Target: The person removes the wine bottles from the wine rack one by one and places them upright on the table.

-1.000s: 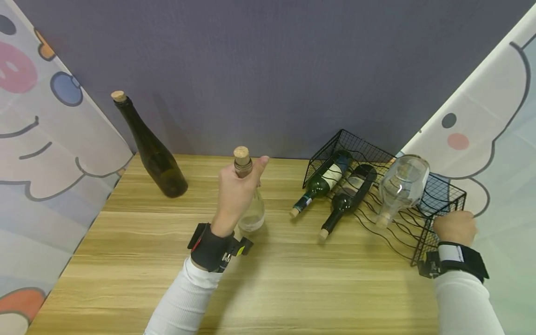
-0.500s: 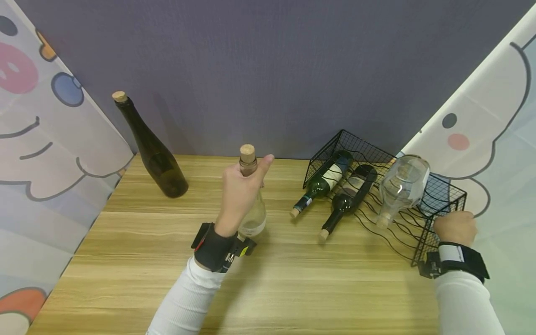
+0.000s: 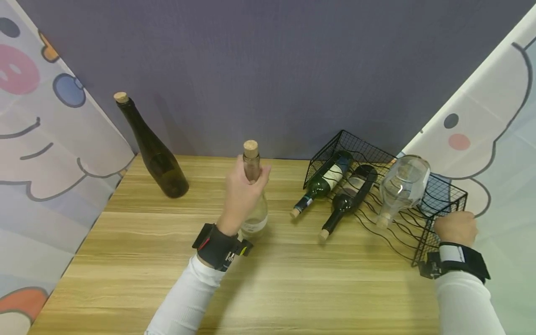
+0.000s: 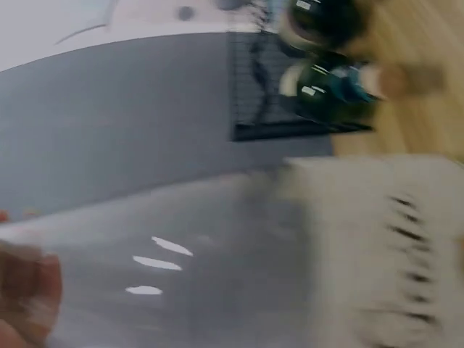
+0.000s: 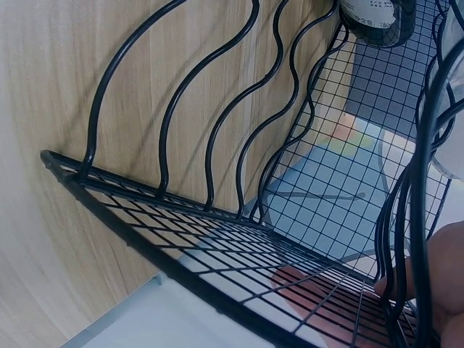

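My left hand grips a clear glass bottle round its neck. The bottle stands roughly upright over the wooden table, its cork above the hand. Close up in the left wrist view are its shiny shoulder and a pale label with dark script. At the far right, my right hand holds the side of a black wire bottle rack. Fingers curl round the rack's wires in the right wrist view. A green bottle, a dark bottle and a wide clear bottle lie in the rack.
A tall dark corked bottle stands at the table's back left. Behind the wooden table rises a grey panel. Cartoon-printed sheets flank both sides. The racked bottles' corked necks stick out toward the front.
My left hand has carried the clear bottle slightly to the right, and more of the neck shows above the hand. The right hand and the rack have stayed in place.
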`<state>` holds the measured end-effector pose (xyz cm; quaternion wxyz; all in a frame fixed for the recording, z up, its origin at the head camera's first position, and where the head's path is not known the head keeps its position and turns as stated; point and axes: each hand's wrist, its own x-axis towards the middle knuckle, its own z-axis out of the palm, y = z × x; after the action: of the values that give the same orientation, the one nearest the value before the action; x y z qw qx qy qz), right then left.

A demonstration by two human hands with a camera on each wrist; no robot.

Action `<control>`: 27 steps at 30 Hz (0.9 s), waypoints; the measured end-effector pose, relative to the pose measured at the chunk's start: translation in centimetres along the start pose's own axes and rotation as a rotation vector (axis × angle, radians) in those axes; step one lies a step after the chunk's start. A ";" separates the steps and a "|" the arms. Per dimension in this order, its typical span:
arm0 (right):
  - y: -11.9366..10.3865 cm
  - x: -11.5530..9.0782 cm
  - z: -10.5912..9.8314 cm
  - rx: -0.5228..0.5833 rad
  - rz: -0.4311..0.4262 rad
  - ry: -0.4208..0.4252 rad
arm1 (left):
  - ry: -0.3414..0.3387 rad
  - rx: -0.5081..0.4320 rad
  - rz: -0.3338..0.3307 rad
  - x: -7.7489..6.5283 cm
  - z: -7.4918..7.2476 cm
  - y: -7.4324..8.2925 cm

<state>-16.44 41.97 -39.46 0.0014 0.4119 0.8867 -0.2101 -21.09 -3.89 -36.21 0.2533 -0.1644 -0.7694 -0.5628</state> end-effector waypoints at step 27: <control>0.2 0.2 0.1 0.017 0.000 0.006 | 0.121 0.118 0.214 -1.2 0.8 -2.7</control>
<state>-16.47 42.17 -39.67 -0.0048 0.4127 0.8848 -0.2163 -21.68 -3.92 -39.19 0.3669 -0.1960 -0.7626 -0.4954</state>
